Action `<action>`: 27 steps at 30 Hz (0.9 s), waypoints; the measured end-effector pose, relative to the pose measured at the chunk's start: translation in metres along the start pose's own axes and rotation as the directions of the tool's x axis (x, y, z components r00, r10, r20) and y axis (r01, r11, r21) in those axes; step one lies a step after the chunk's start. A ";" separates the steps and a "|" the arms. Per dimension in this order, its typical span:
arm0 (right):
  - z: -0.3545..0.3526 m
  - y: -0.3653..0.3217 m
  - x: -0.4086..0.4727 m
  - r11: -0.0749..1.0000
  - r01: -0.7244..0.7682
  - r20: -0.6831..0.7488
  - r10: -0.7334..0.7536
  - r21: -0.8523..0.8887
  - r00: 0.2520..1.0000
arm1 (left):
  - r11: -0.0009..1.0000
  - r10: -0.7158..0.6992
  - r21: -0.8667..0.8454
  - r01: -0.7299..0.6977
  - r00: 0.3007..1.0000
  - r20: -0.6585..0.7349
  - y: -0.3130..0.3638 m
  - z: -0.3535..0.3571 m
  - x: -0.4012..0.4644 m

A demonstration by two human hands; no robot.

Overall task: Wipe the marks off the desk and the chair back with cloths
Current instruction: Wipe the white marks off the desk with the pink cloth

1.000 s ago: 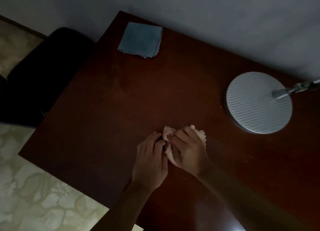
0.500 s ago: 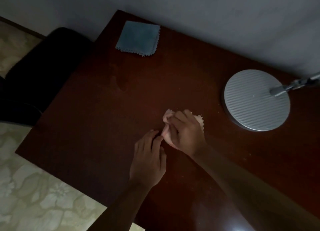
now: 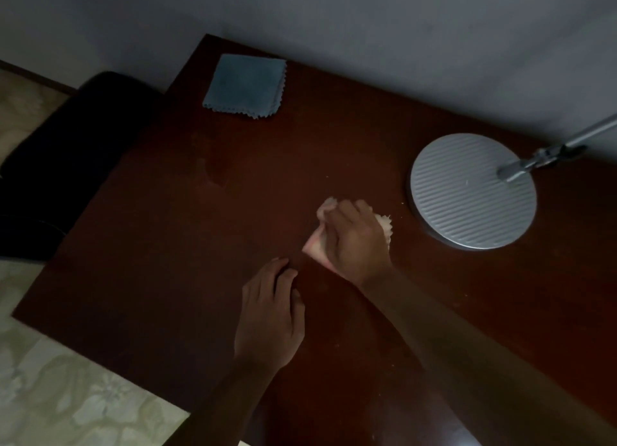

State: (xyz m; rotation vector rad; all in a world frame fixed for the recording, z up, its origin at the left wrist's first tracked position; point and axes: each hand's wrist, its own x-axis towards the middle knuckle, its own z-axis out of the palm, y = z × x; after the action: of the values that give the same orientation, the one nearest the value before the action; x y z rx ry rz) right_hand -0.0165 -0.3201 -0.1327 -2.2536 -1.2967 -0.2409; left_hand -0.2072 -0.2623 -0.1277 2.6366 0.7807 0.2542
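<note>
A dark red-brown desk (image 3: 167, 262) fills the view. My right hand (image 3: 355, 241) presses a pale pink cloth (image 3: 315, 246) flat on the desk near the middle, and most of the cloth is hidden under the palm. My left hand (image 3: 270, 315) rests on the desk just below and left of it, fingers loosely together, holding nothing. A folded blue cloth (image 3: 245, 86) lies at the far left corner of the desk. A faint smear (image 3: 217, 171) shows on the wood below the blue cloth. A black chair (image 3: 66, 151) stands off the desk's left side.
A round ribbed grey lamp base (image 3: 472, 191) with a metal arm (image 3: 547, 151) sits at the right of the desk, close to the pink cloth. A grey wall (image 3: 400, 44) runs behind the desk. Patterned floor (image 3: 66, 395) lies at the lower left.
My right hand has slid the pink cloth away from me, toward the lamp base. My left hand has let go of the cloth and stayed behind on the desk.
</note>
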 end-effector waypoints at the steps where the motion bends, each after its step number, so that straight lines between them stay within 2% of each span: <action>1: 0.001 0.009 0.011 0.998 -0.053 -0.022 0.052 -0.036 0.998 | 1.000 -0.005 -0.001 0.005 1.000 -0.012 -0.002 0.000 0.000; 4: -0.003 0.039 0.035 0.959 -0.206 -0.075 0.195 -0.194 0.978 | 1.000 0.004 0.007 -0.004 0.999 -0.033 0.000 0.002 0.001; 6: -0.004 0.045 0.040 0.945 -0.253 -0.094 0.239 -0.205 0.967 | 1.000 0.011 0.007 -0.011 0.999 -0.038 0.002 0.004 0.003; 9: -0.009 0.042 0.026 0.937 -0.289 -0.156 0.262 -0.195 0.952 | 1.000 0.025 0.002 -0.025 0.999 -0.047 0.002 0.005 0.001; 14: -0.031 0.027 -0.047 0.899 -0.342 -0.253 0.276 -0.274 0.927 | 1.000 0.029 0.005 -0.028 0.999 -0.037 -0.001 0.006 0.000; 17: -0.033 0.027 -0.053 0.913 -0.321 -0.245 0.260 -0.252 0.934 | 1.000 0.031 0.000 -0.031 0.999 -0.032 0.002 0.004 -0.001; 22: -0.016 0.043 -0.004 0.952 -0.250 -0.244 0.203 -0.180 0.948 | 1.000 0.023 0.014 -0.023 0.999 -0.040 0.004 0.002 0.003; 27: -0.010 0.045 0.008 0.960 -0.271 -0.283 0.243 -0.064 0.928 | 0.999 0.032 0.022 -0.031 0.998 -0.046 0.001 0.004 0.001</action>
State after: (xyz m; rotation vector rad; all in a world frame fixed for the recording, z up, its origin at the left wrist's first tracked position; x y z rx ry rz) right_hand 0.0263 -0.3375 -0.1366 -2.3470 -0.8534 -0.5111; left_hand -0.2050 -0.2641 -0.1308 2.6731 0.7612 0.3181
